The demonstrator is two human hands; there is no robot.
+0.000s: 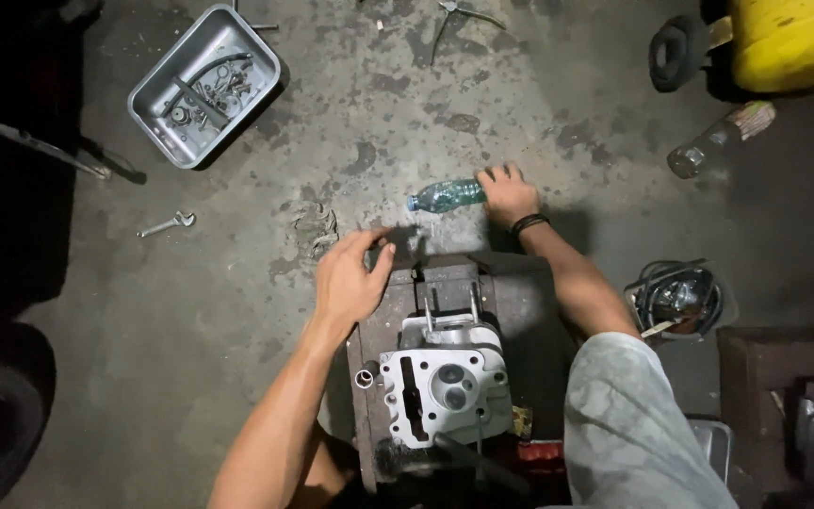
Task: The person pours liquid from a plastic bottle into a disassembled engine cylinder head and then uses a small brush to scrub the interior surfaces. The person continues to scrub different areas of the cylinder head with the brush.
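Plastic water bottle (447, 195) lies on its side on the concrete floor (237, 311), just above the centre of the frame, its blue cap pointing left. My right hand (511, 195) rests on the bottle's base end, fingers curled over it in a loose grasp; a dark band circles that wrist. My left hand (350, 278) hovers left of centre with fingers spread and slightly bent, holding nothing, just above the top left corner of a dark block-like surface (520, 311). On that surface, in the lower centre, sits a pale metal cylinder head (445, 382) with round ports facing up. In the upper left of the frame I see a grey metal tray (148, 90) with small parts and a dark hose in it. A small wrench (167, 224) lies on the floor below the tray. At the upper right stands a yellow container (793, 42), with a glass bottle (718, 141) lying near it. A bowl of dark cables (680, 297) sits at the right, beside my forearm.
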